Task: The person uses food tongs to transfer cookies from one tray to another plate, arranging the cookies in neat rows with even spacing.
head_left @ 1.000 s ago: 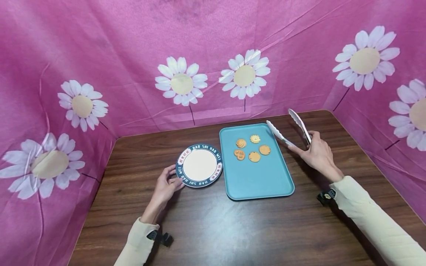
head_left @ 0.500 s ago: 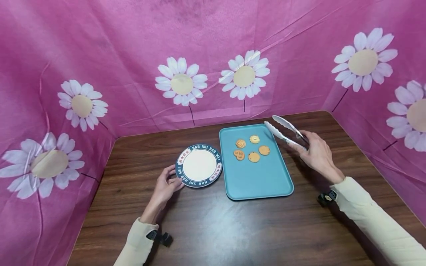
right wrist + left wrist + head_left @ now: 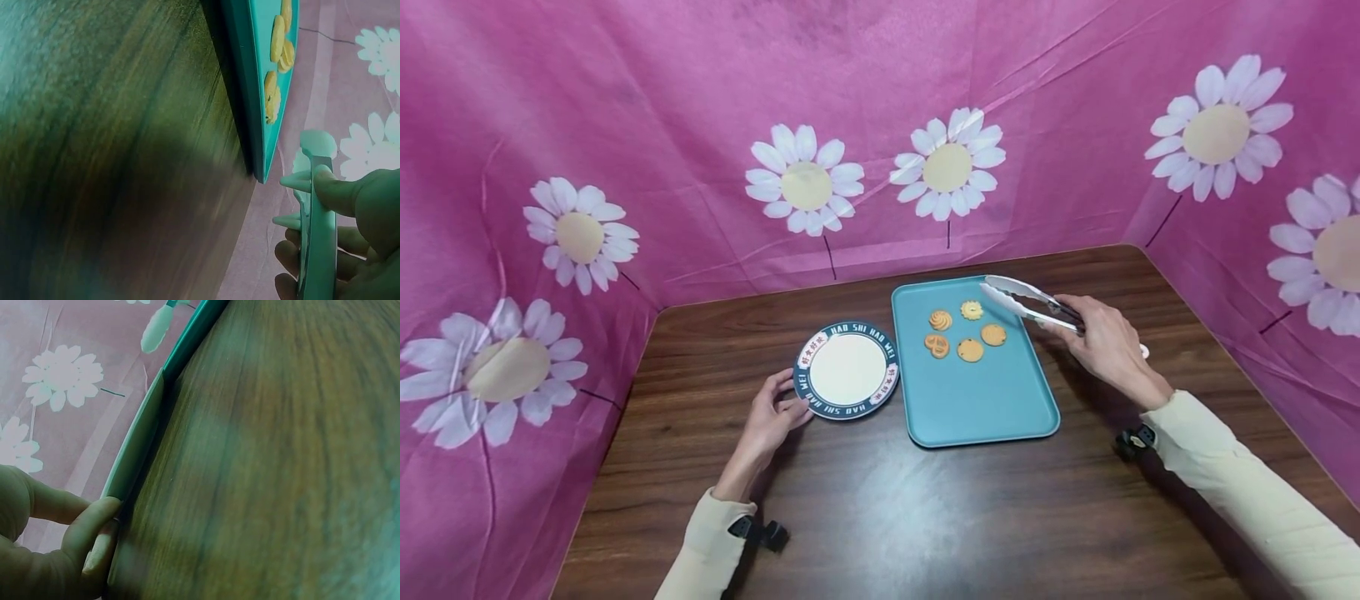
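In the head view my left hand (image 3: 769,425) holds the near-left rim of a round white plate (image 3: 848,369) with a dark blue lettered border. Thumb and fingers pinch that rim in the left wrist view. My right hand (image 3: 1105,343) grips metal tongs (image 3: 1002,300) with pale scalloped heads, whose arms stand a little apart. The heads hang over the far right corner of a teal tray (image 3: 981,408), near a flower-edged cookie (image 3: 972,310). Nothing sits between them. Also on the tray lie a swirl cookie (image 3: 940,321), a pretzel-shaped cookie (image 3: 936,346) and round cookies (image 3: 970,350).
Plate and tray stand side by side on a dark wooden table (image 3: 865,517), their edges almost touching. A pink cloth (image 3: 700,125) with white daisies hangs behind the table and along both sides. Each wrist carries a small black camera (image 3: 1131,443).
The tongs have swung left from beside the tray to over its far right corner, and their arms have drawn closer together. My left hand and the plate have stayed put.
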`<state>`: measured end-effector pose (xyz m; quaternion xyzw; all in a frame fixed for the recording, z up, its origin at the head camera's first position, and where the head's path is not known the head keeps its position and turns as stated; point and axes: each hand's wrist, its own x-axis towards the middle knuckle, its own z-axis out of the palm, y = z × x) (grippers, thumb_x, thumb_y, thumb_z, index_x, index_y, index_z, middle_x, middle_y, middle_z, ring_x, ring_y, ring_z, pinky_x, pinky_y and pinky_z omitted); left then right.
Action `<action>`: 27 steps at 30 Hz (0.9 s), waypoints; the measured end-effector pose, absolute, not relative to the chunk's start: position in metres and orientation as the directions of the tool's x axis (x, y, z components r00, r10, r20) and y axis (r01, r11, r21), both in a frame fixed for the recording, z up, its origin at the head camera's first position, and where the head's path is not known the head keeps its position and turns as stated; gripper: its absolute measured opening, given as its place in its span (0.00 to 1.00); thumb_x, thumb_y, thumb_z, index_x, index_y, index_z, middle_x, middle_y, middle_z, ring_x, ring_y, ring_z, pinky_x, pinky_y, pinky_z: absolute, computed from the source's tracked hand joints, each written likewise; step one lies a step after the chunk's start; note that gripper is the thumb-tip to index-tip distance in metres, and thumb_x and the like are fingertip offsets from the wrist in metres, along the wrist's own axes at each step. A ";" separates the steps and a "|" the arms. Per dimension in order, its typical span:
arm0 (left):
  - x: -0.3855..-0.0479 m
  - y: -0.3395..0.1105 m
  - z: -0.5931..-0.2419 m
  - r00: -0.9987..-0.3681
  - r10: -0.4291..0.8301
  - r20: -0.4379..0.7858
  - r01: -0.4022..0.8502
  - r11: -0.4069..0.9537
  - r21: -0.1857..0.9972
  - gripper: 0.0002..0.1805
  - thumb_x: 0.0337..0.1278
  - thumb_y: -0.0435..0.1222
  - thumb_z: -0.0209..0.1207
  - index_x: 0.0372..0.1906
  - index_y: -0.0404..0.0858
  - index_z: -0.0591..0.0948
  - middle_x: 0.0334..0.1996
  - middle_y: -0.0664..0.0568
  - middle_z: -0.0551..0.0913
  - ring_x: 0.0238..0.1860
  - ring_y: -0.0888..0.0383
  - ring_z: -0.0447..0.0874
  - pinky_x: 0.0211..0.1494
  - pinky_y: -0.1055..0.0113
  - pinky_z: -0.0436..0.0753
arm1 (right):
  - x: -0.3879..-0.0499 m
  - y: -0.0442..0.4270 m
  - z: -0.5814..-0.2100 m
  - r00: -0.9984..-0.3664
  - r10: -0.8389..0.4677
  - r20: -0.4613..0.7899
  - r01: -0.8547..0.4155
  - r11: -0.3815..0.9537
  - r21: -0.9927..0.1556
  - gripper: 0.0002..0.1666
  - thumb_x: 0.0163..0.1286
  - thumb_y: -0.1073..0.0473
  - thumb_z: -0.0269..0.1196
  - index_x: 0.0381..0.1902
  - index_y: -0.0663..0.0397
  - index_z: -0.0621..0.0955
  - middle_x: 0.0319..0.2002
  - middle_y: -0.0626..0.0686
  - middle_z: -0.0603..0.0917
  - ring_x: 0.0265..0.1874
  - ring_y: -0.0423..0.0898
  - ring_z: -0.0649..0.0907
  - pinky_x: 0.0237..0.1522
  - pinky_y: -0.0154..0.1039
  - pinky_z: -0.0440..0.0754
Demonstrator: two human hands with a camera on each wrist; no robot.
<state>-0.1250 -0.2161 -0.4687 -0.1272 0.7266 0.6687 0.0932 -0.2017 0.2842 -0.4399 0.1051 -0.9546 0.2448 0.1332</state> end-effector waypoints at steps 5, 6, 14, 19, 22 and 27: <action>-0.125 -0.217 -0.469 -0.950 -0.061 -0.306 -0.309 0.062 0.949 0.37 0.68 0.16 0.52 0.79 0.32 0.58 0.73 0.34 0.64 0.48 0.62 0.84 0.50 0.76 0.91 | -0.202 0.282 -0.437 -0.938 -0.197 0.287 -0.304 0.865 -0.399 0.31 0.71 0.53 0.71 0.66 0.59 0.78 0.54 0.68 0.86 0.47 0.69 0.85 0.37 0.70 0.84; -0.125 -0.217 -0.469 -0.950 -0.062 -0.306 -0.310 0.060 0.949 0.37 0.68 0.16 0.52 0.79 0.32 0.58 0.73 0.34 0.64 0.48 0.61 0.84 0.50 0.76 0.91 | -0.202 0.282 -0.436 -0.938 -0.205 0.279 -0.307 0.867 -0.392 0.31 0.70 0.53 0.71 0.66 0.59 0.78 0.54 0.68 0.86 0.47 0.69 0.85 0.37 0.70 0.84; -0.125 -0.216 -0.470 -0.949 -0.070 -0.308 -0.312 0.063 0.948 0.37 0.68 0.17 0.52 0.79 0.32 0.58 0.73 0.34 0.64 0.48 0.62 0.84 0.49 0.77 0.91 | -0.200 0.277 -0.431 -0.937 -0.281 0.208 -0.339 0.876 -0.342 0.30 0.73 0.56 0.68 0.68 0.62 0.76 0.54 0.69 0.85 0.48 0.66 0.85 0.40 0.69 0.85; -0.123 -0.215 -0.469 -0.958 -0.056 -0.280 -0.283 0.056 0.958 0.36 0.68 0.17 0.52 0.78 0.29 0.58 0.72 0.31 0.63 0.47 0.62 0.84 0.48 0.77 0.91 | -0.204 0.276 -0.428 -0.941 -0.290 0.173 -0.333 0.886 -0.323 0.32 0.72 0.52 0.69 0.68 0.61 0.76 0.53 0.67 0.85 0.46 0.63 0.84 0.39 0.66 0.85; -0.123 -0.215 -0.469 -0.961 -0.051 -0.272 -0.274 0.050 0.960 0.36 0.68 0.17 0.53 0.78 0.28 0.57 0.72 0.30 0.63 0.47 0.62 0.84 0.48 0.77 0.92 | -0.206 0.274 -0.426 -0.944 -0.295 0.150 -0.329 0.886 -0.326 0.33 0.71 0.51 0.70 0.68 0.61 0.76 0.52 0.66 0.85 0.45 0.61 0.84 0.37 0.64 0.85; -0.123 -0.216 -0.469 -0.956 -0.059 -0.287 -0.290 0.044 0.956 0.37 0.67 0.16 0.53 0.79 0.29 0.58 0.72 0.31 0.63 0.47 0.61 0.84 0.48 0.76 0.92 | -0.209 0.271 -0.423 -0.935 -0.322 0.150 -0.354 0.880 -0.317 0.34 0.71 0.49 0.71 0.67 0.62 0.77 0.52 0.66 0.86 0.46 0.62 0.84 0.37 0.64 0.86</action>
